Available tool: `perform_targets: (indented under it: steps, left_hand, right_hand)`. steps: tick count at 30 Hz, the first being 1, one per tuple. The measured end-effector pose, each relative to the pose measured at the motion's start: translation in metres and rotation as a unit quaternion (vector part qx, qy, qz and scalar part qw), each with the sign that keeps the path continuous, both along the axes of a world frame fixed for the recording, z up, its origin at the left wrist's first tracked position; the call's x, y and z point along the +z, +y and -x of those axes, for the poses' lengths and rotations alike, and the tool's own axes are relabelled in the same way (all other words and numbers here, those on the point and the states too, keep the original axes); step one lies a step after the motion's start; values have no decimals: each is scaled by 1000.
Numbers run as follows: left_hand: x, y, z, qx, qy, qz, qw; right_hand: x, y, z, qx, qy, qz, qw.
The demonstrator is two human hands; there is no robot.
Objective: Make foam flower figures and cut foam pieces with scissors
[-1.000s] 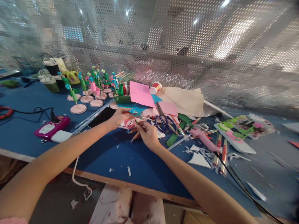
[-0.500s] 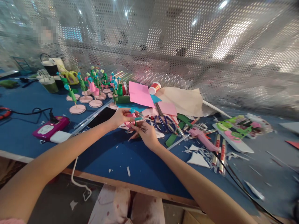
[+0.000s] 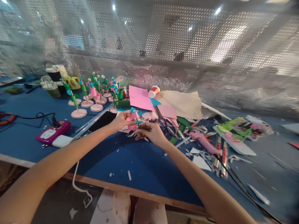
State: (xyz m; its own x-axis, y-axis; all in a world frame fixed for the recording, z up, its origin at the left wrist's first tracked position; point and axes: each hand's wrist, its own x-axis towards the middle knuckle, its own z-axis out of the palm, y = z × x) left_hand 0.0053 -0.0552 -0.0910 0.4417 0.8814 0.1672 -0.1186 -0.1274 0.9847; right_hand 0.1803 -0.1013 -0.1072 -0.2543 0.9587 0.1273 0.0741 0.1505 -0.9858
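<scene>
My left hand [image 3: 121,121] is closed on a pink paper craft piece [image 3: 133,117] with a blue paper bit at its top. Close beside it, my right hand [image 3: 153,132] pinches a small blue-and-green paper piece [image 3: 138,122] between thumb and fingers. Whether the two pieces touch is too small to tell. Both hands are just above the blue table, in front of a pile of coloured paper. A pair of scissors [image 3: 166,124] with dark blue handles lies just past my right hand. Left of my left hand rests a black phone [image 3: 102,120].
Several paper flowers on round pink bases [image 3: 78,113] stand at the back left. A purple power socket [image 3: 53,133] is at left. On the right lie a pink glue gun [image 3: 203,140] with its cable, white scraps [image 3: 201,162] and a white tray [image 3: 240,146]. Perforated metal [image 3: 163,46] rises behind.
The pink piece has turned and shows more fully beside my left fingers. My right hand has shifted slightly right, still pinching the blue-and-green piece. The camera view has tilted slightly.
</scene>
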Motion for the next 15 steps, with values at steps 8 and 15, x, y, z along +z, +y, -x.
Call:
perform_targets:
  steps: [8,15]
  left_hand:
    - [3,6,9,-46,51,35,997]
    - [10,4,15,-47,90,63,993]
  right_hand:
    - [-3,9,-12,-10,10,34,999]
    - [-5,13,-15,-31,-5,10,999]
